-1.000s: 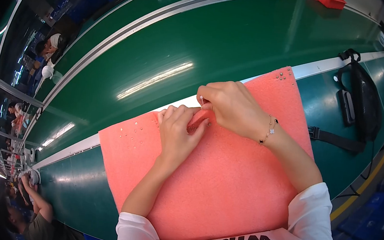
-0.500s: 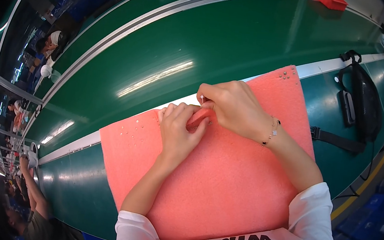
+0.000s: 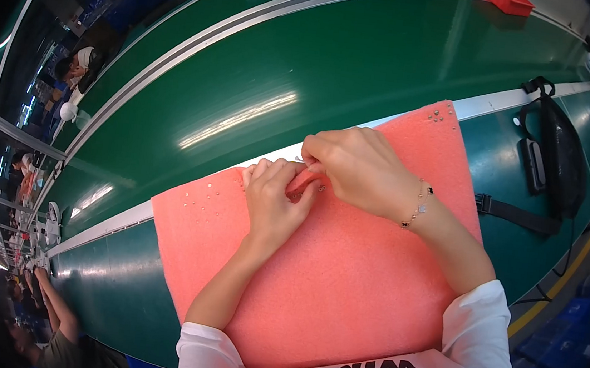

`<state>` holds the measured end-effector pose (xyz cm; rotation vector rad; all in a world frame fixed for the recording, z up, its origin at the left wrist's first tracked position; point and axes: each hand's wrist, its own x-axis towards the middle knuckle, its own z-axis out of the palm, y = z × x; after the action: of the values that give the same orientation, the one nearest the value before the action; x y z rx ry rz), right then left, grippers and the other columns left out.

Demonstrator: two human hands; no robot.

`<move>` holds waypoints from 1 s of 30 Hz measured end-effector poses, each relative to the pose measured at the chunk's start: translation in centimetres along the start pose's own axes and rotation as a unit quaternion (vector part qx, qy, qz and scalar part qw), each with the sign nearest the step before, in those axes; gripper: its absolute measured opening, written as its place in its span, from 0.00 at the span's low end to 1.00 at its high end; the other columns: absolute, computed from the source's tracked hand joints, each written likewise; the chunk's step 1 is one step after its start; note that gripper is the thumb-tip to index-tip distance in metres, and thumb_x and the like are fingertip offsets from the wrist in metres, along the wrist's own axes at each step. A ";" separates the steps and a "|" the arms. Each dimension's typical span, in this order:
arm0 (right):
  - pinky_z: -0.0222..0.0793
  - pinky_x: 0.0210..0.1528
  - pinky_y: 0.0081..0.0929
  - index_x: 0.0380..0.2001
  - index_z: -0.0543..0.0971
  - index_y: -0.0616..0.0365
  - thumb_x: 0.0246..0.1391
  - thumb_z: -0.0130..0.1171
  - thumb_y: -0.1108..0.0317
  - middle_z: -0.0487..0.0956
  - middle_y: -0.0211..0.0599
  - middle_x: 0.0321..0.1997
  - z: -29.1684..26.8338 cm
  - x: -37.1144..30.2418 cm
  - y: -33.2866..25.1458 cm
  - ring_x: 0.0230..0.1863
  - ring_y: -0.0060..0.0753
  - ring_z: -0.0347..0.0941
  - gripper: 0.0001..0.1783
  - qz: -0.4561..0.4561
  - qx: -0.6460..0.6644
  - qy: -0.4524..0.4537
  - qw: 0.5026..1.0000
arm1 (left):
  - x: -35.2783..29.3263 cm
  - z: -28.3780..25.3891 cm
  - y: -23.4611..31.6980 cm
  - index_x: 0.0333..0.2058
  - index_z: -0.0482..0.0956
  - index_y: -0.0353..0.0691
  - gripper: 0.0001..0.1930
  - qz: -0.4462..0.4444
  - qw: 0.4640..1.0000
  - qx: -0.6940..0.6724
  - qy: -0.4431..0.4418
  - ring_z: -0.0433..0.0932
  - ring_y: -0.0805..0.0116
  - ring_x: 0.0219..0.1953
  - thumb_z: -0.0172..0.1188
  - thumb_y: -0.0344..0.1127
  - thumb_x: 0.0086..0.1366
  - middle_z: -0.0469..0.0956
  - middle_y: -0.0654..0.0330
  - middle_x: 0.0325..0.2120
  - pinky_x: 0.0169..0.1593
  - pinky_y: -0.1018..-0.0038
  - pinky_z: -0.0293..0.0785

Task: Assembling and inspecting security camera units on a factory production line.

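A large pink foam sheet (image 3: 342, 282) lies before me, reaching from my body to the belt's edge. My left hand (image 3: 272, 199) is closed on the sheet's far edge, thumb and fingers gripping a raised fold (image 3: 302, 182). Right beside it, my right hand (image 3: 361, 169) pinches at the same fold, knuckles up. A tiny pale, shiny bit (image 3: 299, 159) shows by its fingertips; what the fingers hold is mostly hidden. Small metal pieces sit on the foam near the fold. More small round pieces (image 3: 209, 198) are scattered at the far left, and darker metal ones (image 3: 440, 114) at the far right corner.
Beyond the sheet runs a wide green conveyor belt (image 3: 249, 71) with a metal rail. To the right lie a black bag (image 3: 560, 154) with a strap (image 3: 522, 216) and a dark oblong device (image 3: 533, 166). A red tray (image 3: 507, 1) stands far right. Co-workers sit along the left.
My right hand has turned slightly at the fold, and the tiny shiny bit has shifted left and down. My left hand keeps its place. At the left, a co-worker's arm has moved lower.
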<state>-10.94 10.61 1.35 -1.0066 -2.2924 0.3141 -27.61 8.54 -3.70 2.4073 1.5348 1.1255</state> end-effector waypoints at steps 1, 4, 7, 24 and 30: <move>0.66 0.26 0.35 0.24 0.73 0.61 0.41 0.61 0.75 0.76 0.40 0.25 0.1 0.0 0.0 0.26 0.45 0.73 0.06 0.004 -0.003 0.006 1.000 | 0.0 0.0 0.0 0.26 0.78 0.41 0.10 0.002 1.000 -0.003 0.003 0.67 0.65 0.29 0.66 0.36 0.45 0.71 0.64 0.22 0.39 0.68 0.56; 0.66 0.25 0.35 0.24 0.73 0.60 0.40 0.61 0.76 0.76 0.40 0.25 0.4 0.0 0.1 0.26 0.45 0.73 0.06 0.008 -0.012 0.011 1.000 | -0.1 0.1 -0.1 0.27 0.78 0.40 0.10 0.003 1.000 0.000 0.002 0.67 0.65 0.29 0.66 0.36 0.46 0.71 0.64 0.22 0.39 0.68 0.56; 0.66 0.25 0.36 0.24 0.73 0.60 0.39 0.60 0.76 0.76 0.40 0.25 0.6 0.0 0.3 0.26 0.45 0.73 0.06 0.012 -0.018 0.012 1.000 | -0.1 0.2 -0.1 0.27 0.78 0.40 0.10 0.007 1.000 0.007 0.003 0.67 0.65 0.29 0.66 0.36 0.46 0.71 0.64 0.22 0.39 0.68 0.56; 0.66 0.26 0.37 0.23 0.72 0.60 0.37 0.58 0.80 0.76 0.41 0.25 1.7 0.1 0.5 0.26 0.47 0.72 0.07 0.049 -0.035 0.044 0.997 | 0.0 0.2 0.4 0.28 0.78 0.39 0.10 -0.009 1.000 0.011 -0.015 0.67 0.64 0.30 0.66 0.34 0.46 0.72 0.63 0.22 0.42 0.67 0.56; 0.65 0.26 0.37 0.23 0.72 0.61 0.37 0.57 0.81 0.76 0.43 0.24 1.7 0.0 0.9 0.26 0.48 0.72 0.07 0.031 -0.011 0.029 0.999 | -0.1 0.3 0.1 0.27 0.78 0.40 0.10 0.002 1.000 0.022 -0.013 0.66 0.65 0.29 0.66 0.36 0.47 0.71 0.64 0.22 0.39 0.68 0.56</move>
<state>-11.47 11.30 -0.33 -1.0852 -2.2209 0.2826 -27.37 8.51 -3.90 2.4428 1.5637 1.0680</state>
